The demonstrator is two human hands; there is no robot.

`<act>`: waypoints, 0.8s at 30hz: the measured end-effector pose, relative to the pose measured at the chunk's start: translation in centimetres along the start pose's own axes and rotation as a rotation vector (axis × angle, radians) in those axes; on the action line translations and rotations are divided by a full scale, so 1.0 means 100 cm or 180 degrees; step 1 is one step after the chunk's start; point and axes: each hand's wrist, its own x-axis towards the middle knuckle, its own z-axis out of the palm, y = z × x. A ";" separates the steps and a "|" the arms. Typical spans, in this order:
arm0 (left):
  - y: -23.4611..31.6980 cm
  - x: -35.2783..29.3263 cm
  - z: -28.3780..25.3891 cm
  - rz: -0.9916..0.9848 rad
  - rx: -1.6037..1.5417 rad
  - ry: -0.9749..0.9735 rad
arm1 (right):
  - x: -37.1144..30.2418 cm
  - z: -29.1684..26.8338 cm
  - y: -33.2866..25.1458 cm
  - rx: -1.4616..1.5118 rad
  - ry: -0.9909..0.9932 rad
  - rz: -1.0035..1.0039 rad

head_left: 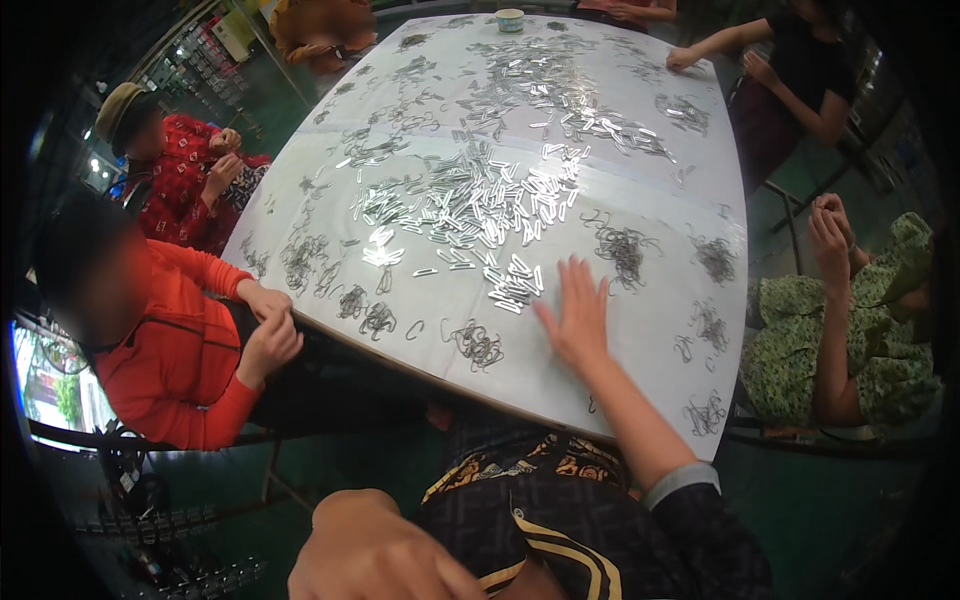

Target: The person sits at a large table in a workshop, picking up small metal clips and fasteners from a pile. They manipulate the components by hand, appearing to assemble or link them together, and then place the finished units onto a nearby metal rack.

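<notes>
My right hand [580, 318] lies palm down on the white table [540, 385], its fingers spread apart and nothing held in them. Just left of its fingertips is a small cluster of narrow silver metal strips [514, 284]. Beyond that cluster spreads a larger heap of similar shiny strips [470, 195]. A tangle of thin dark curved wire pieces [622, 252] lies to the right of my fingers. Another wire pile [474, 344] sits near the table's front edge. My left hand [385, 550] is off the table, low and close to me, with its fingers cut off by the lower edge.
Several people sit or stand around the table, including one in an orange-red jacket [175, 340] at left and one in green patterned clothes [840, 330] at right. More strips and wire piles [707, 412] dot the surface. A small round tub [509, 20] stands at the far end.
</notes>
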 end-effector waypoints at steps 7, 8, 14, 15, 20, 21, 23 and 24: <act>-0.031 -0.009 -0.015 0.0140 -0.0017 0.0469 | 0.087 -0.003 0.063 -0.1409 -0.0582 0.0442; -0.031 -0.015 -0.013 -0.0008 0.0028 0.0457 | 0.089 -0.001 0.068 -0.1488 -0.0623 0.0450; -0.042 -0.058 -0.010 -0.0295 -0.0002 0.1079 | 0.073 -0.021 0.081 -0.1833 -0.0664 0.0942; -0.047 -0.062 -0.013 -0.0387 -0.0058 0.1198 | 0.069 -0.026 0.084 -0.1913 -0.0648 0.0954; -0.073 -0.088 -0.015 -0.1248 0.0188 0.2069 | 0.041 -0.040 0.071 -0.1697 -0.0448 0.0611; -0.078 -0.099 -0.017 -0.1763 0.0620 0.2280 | 0.033 -0.037 0.064 -0.1511 -0.0556 0.0402; -0.090 -0.120 -0.021 -0.2639 0.1830 0.2619 | 0.019 -0.029 0.047 -0.1115 -0.0771 -0.0027; -0.098 -0.129 -0.026 -0.2973 0.2602 0.2706 | 0.017 -0.027 0.042 -0.1070 -0.0835 -0.0077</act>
